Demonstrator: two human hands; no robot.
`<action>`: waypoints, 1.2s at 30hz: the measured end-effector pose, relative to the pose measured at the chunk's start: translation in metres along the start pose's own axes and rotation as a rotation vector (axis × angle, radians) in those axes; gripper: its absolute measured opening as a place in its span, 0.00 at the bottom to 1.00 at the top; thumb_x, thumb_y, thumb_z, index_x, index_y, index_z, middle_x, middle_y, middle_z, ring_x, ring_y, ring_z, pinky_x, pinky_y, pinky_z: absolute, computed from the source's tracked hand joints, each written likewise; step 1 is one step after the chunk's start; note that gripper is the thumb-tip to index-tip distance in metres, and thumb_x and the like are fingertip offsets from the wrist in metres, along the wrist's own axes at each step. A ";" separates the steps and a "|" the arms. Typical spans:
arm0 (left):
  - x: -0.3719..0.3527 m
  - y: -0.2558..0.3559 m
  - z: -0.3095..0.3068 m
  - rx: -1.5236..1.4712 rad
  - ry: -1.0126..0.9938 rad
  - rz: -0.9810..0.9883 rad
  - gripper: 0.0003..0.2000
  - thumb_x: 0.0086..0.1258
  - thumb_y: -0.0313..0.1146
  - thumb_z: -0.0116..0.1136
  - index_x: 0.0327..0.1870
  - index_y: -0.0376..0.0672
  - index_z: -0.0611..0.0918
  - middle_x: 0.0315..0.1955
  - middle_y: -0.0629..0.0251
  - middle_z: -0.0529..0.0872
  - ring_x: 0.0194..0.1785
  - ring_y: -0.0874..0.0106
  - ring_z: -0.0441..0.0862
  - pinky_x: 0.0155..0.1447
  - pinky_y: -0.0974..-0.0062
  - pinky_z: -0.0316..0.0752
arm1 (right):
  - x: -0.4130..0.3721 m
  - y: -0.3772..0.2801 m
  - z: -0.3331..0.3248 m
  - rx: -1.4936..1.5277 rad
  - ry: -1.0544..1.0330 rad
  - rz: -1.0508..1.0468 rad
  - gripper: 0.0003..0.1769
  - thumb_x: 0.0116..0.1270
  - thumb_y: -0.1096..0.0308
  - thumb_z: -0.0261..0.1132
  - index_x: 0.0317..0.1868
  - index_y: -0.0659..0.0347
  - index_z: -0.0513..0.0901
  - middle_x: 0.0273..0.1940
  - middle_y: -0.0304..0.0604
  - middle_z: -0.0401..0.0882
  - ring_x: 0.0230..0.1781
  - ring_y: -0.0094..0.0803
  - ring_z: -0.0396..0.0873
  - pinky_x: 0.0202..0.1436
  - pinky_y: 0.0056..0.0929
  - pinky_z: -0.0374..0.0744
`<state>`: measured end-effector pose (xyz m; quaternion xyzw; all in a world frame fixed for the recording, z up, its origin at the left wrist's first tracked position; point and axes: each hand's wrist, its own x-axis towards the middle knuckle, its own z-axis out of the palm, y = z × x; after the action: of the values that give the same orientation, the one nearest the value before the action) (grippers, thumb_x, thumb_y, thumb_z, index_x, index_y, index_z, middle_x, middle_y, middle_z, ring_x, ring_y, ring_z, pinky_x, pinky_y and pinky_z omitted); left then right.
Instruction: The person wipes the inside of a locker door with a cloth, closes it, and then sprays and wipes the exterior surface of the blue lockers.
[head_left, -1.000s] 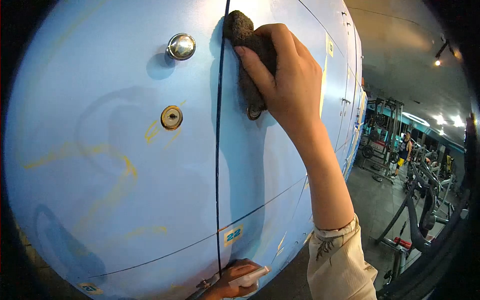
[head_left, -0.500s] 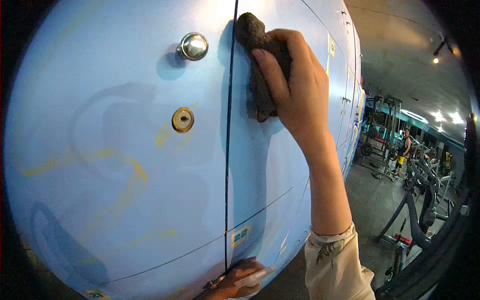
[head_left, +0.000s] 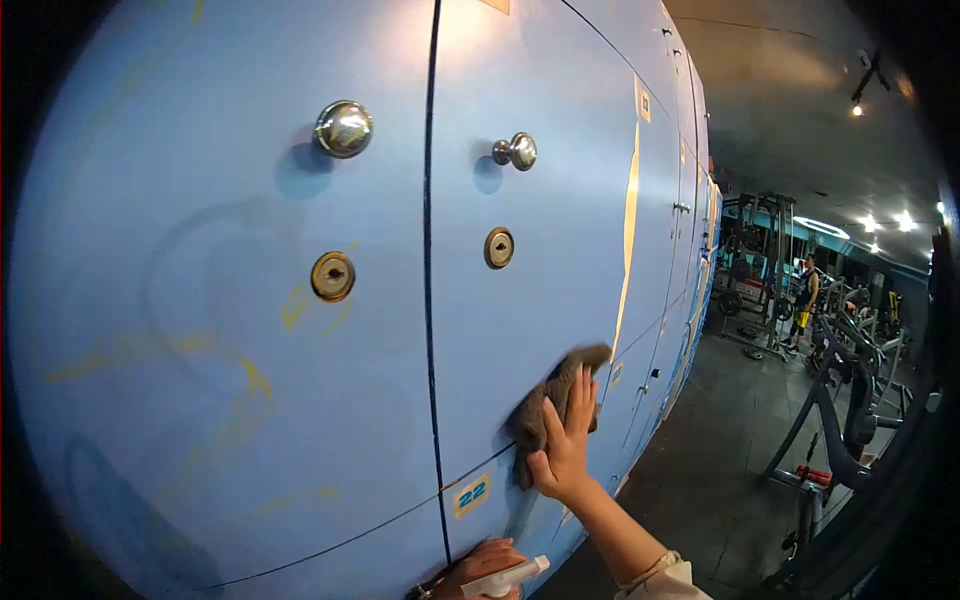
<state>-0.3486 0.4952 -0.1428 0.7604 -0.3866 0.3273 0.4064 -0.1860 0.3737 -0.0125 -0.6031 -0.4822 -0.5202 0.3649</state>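
My right hand (head_left: 567, 440) presses a dark grey-brown cloth (head_left: 545, 405) against the blue locker door (head_left: 560, 310), near its lower edge. Its fingers lie extended over the cloth. At the bottom of the view, my left hand (head_left: 480, 570) is wrapped round a spray bottle, whose white spray head (head_left: 508, 577) sticks out to the right. The bottle's body is out of view. Above the cloth are a round metal knob (head_left: 520, 151) and a keyhole lock (head_left: 499, 248). Below the door, a number 22 label (head_left: 472, 495) sits close to the seam.
The neighbouring locker door at left carries another knob (head_left: 344, 129), a lock (head_left: 333, 276) and yellow smears (head_left: 250, 380). A strip of pale bare surface (head_left: 629, 240) runs down the right door's edge. Gym machines (head_left: 850, 400) and a person (head_left: 806, 300) are farther off at right.
My right hand has moved the cloth down and right from the knob and lock, which now show uncovered. My left hand stays low with the spray bottle. The view has shifted slightly.
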 end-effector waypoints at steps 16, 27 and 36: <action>0.026 0.007 -0.007 -0.036 -0.099 -0.141 0.20 0.51 0.30 0.65 0.47 0.44 0.79 0.43 0.60 0.81 0.48 0.59 0.79 0.62 0.56 0.67 | 0.333 -0.032 -0.041 -0.126 0.015 -0.567 0.31 0.74 0.46 0.36 0.73 0.49 0.59 0.74 0.57 0.44 0.76 0.53 0.39 0.74 0.52 0.39; 0.025 0.006 -0.003 -0.061 -0.135 -0.218 0.19 0.51 0.30 0.65 0.48 0.44 0.79 0.42 0.61 0.82 0.48 0.60 0.79 0.62 0.56 0.67 | 0.365 -0.020 -0.039 -0.122 0.142 -0.391 0.33 0.74 0.45 0.34 0.73 0.50 0.56 0.75 0.49 0.47 0.76 0.46 0.41 0.76 0.45 0.41; 0.034 0.013 -0.008 -0.082 -0.136 -0.232 0.19 0.51 0.29 0.64 0.48 0.43 0.79 0.42 0.61 0.82 0.48 0.61 0.79 0.63 0.57 0.67 | 0.338 0.174 -0.060 -0.231 0.267 -0.275 0.31 0.76 0.46 0.30 0.74 0.50 0.55 0.73 0.49 0.51 0.76 0.48 0.44 0.75 0.48 0.48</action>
<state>-0.3448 0.4869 -0.1069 0.8031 -0.3359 0.2097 0.4452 -0.0372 0.3389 0.3410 -0.4952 -0.4446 -0.6921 0.2795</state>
